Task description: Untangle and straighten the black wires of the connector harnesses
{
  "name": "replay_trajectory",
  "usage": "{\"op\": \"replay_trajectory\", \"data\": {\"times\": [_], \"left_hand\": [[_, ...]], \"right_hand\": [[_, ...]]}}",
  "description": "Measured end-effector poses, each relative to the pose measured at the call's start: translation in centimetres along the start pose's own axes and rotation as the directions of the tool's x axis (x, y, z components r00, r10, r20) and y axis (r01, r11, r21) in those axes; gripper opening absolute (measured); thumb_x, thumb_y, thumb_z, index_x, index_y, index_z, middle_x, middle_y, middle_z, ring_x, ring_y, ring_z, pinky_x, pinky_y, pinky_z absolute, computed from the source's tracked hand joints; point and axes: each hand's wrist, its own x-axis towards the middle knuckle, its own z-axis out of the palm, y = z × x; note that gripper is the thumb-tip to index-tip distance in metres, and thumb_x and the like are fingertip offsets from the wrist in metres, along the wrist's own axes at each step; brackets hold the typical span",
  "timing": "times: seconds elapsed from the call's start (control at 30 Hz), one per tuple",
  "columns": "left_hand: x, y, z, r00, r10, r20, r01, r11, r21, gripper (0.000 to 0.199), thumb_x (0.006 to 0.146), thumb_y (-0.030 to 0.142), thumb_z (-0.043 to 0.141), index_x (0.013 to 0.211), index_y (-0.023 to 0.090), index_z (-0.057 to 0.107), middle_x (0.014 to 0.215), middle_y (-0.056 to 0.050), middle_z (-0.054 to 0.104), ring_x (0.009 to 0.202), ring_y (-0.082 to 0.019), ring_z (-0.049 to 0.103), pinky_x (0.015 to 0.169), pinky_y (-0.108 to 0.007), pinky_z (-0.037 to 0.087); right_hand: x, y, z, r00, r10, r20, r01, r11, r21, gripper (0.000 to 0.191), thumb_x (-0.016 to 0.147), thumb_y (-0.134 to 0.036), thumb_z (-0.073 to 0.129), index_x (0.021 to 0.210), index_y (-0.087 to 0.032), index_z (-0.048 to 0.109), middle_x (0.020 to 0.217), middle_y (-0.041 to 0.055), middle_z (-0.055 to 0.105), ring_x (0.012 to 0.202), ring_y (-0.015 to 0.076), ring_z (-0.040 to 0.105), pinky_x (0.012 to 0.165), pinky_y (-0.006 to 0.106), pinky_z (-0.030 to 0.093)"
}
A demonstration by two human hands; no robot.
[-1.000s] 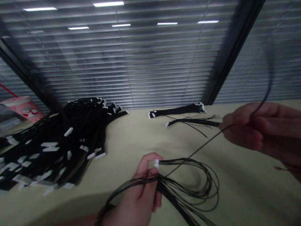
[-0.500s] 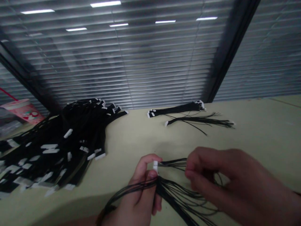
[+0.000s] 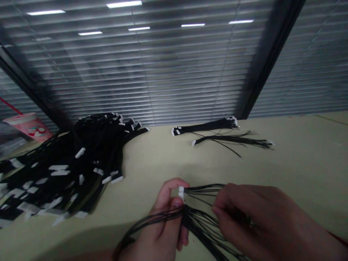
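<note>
Between the thumb and forefinger of my left hand point(image 3: 165, 221) sits a small white connector point(image 3: 181, 194). Several thin black wires point(image 3: 202, 189) run from its right side toward my right hand. A thicker bundle of black wires point(image 3: 206, 235) passes through my left hand below the connector and fans out to the lower right; some strands loop back over the wrist. My right hand point(image 3: 252, 214) is closed in a pinch to the right of the connector, with one black wire leading to its fingertips. The far end of that wire is hidden by the hand.
A large heap of black cables with white connectors point(image 3: 92, 148) covers the table's left side. Toward the back lie a tied cable bundle point(image 3: 206, 125) and a loose one point(image 3: 231, 138). A pink cup point(image 3: 29, 125) with a red straw stands far left. Window blinds point(image 3: 152, 72) rise behind the table point(image 3: 152, 156).
My right hand has shifted slightly downward, and a single wire now runs apart from the others between the connector and its fingertips. My left hand keeps its hold on the connector.
</note>
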Motion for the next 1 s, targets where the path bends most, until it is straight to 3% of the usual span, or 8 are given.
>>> {"op": "replay_trajectory", "data": {"times": [0.37,0.6,0.83,1.0], "left_hand": [[-0.33,-0.48,-0.36,1.000,-0.011,-0.022,0.012,0.999,0.035,0.031,0.096,0.043,0.034,0.117,0.024,0.047,0.052,0.005,0.048,0.046,-0.010,0.042,0.043,-0.018,0.031],[-0.28,-0.25,-0.08,0.997,-0.033,-0.074,0.040,0.996,0.085,0.033,0.095,0.046,0.033,0.117,0.025,0.046,0.050,0.006,0.045,0.044,-0.010,0.039,0.042,-0.019,0.031],[-0.35,-0.31,-0.20,0.998,-0.019,-0.059,0.024,0.996,0.091,0.034,0.095,0.044,0.033,0.118,0.024,0.047,0.051,0.005,0.047,0.046,-0.010,0.041,0.043,-0.020,0.031],[-0.34,-0.19,-0.24,0.999,-0.012,-0.040,0.017,0.994,0.111,0.034,0.096,0.045,0.031,0.116,0.024,0.047,0.052,0.004,0.047,0.046,-0.011,0.041,0.043,-0.021,0.032]], "right_hand": [[-0.17,-0.03,0.25,0.999,-0.009,-0.054,0.009,1.000,-0.012,0.013,0.078,-0.013,0.047,0.069,-0.021,0.052,0.053,-0.0053,0.053,0.043,0.0082,0.050,0.040,0.019,0.035],[0.08,-0.48,0.10,0.993,0.081,0.087,-0.089,0.992,0.095,0.016,0.078,-0.011,0.047,0.067,-0.021,0.052,0.055,-0.0067,0.054,0.042,0.0056,0.047,0.039,0.018,0.031],[0.12,-0.74,0.10,0.967,0.132,0.219,-0.170,0.971,0.166,0.016,0.080,-0.015,0.045,0.065,-0.021,0.051,0.054,-0.0058,0.052,0.042,0.0062,0.043,0.039,0.018,0.028],[0.40,-0.25,-0.11,0.922,0.251,0.293,-0.327,0.912,0.246,0.017,0.082,-0.021,0.044,0.067,-0.021,0.054,0.056,-0.0048,0.054,0.046,0.0069,0.046,0.043,0.018,0.032]]}}
